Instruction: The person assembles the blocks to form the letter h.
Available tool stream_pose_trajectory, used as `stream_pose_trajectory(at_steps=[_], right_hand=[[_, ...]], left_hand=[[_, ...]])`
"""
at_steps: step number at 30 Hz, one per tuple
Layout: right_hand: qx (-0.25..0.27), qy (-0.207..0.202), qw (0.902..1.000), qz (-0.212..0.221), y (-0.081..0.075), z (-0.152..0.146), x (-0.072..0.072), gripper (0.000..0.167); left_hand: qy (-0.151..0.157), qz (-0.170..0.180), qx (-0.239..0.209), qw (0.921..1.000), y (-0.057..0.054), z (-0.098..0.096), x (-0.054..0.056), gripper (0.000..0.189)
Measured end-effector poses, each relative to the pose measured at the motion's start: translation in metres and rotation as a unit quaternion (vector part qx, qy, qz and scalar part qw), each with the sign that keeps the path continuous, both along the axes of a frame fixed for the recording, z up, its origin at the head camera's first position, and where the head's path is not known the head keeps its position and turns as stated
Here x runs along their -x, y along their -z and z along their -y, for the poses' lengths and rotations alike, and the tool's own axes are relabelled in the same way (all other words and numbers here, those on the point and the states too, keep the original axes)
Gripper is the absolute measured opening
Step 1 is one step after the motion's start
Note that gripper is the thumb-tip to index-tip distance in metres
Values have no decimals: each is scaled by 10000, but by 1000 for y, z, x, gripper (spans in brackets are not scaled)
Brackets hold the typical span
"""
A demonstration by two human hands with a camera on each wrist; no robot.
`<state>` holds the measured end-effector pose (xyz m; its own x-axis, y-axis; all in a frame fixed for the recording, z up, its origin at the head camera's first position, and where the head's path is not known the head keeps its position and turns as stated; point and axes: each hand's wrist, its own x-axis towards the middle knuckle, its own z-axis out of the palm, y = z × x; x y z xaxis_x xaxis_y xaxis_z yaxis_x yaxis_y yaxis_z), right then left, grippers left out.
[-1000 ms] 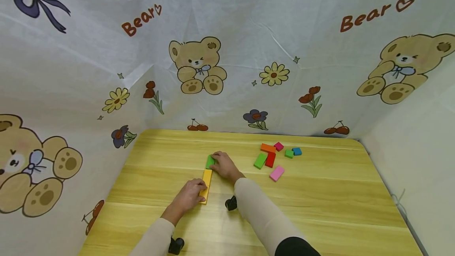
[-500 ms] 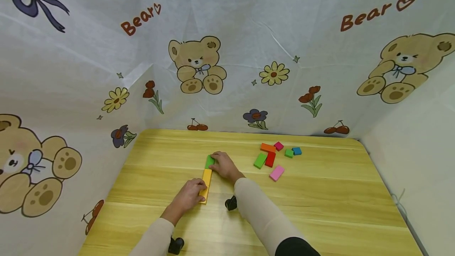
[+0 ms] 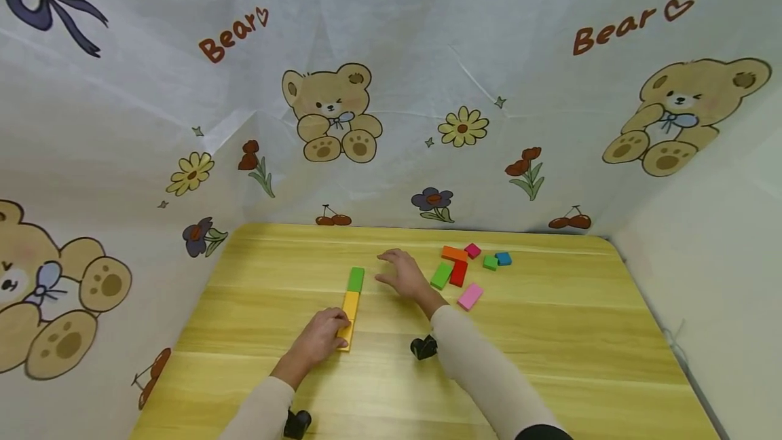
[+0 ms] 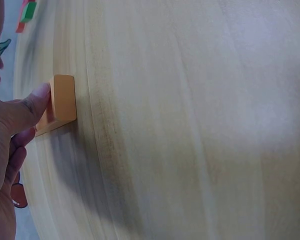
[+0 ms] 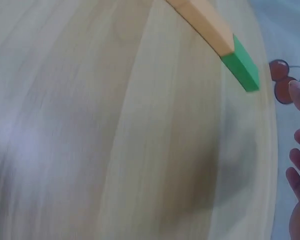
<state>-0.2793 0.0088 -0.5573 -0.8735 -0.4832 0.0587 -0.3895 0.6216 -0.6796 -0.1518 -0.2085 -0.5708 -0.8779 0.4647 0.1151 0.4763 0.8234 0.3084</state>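
Observation:
Two yellow blocks lie end to end, the near block (image 3: 345, 335) and the far block (image 3: 351, 303), with a green block (image 3: 356, 280) continuing the row at the far end. My left hand (image 3: 315, 339) pinches the near yellow block at its side, the thumb lying against it in the left wrist view, where the block (image 4: 64, 97) looks orange. To the right of the green block, my right hand (image 3: 405, 277) is held apart from the row with fingers spread and nothing in them. The right wrist view shows the green block (image 5: 241, 65) flush against the yellow one.
Right of my right hand lies a loose group: an orange block (image 3: 454, 254), a red block (image 3: 458, 273), another green block (image 3: 441, 276) and a pink block (image 3: 470, 297). Small magenta (image 3: 473, 250), green (image 3: 490, 263) and blue (image 3: 503, 259) cubes lie beyond. A bear-printed cloth (image 3: 403, 32) hangs behind the table.
My right hand has let go of the green block and moved to the right, away from the row. The left hand keeps its hold on the near yellow block.

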Motion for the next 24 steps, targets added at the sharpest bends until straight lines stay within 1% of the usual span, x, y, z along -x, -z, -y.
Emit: stream_pose_trajectory(at_steps=[2, 5, 8, 10, 15, 19, 24], right_hand=[[-3, 155, 9997, -177, 0, -12, 0, 44], [12, 386, 9988, -290, 0, -33, 0, 45], [-25, 543, 9981, -287, 1, -54, -1, 45], [-143, 635, 9976, -220, 2, -68, -2, 45], [-350, 787, 9960, -242, 11, -101, -3, 47], [-426, 831, 9949, -391, 16, -116, -3, 51], [-510, 874, 9939, -430, 20, -125, -3, 57]], left_hand=[[-16, -9, 1, 10000, 1, 1, 0, 31], [-3, -64, -7, 10000, 3, 1, -1, 31], [14, -100, -17, 9999, 4, 2, -1, 31], [4, -80, -47, 10000, 4, 1, -1, 31], [-33, -11, -40, 10000, 3, -1, 0, 31], [-40, -8, -46, 10000, 2, -1, -1, 30], [-93, 36, -97, 9999, 2, -1, -2, 30]])
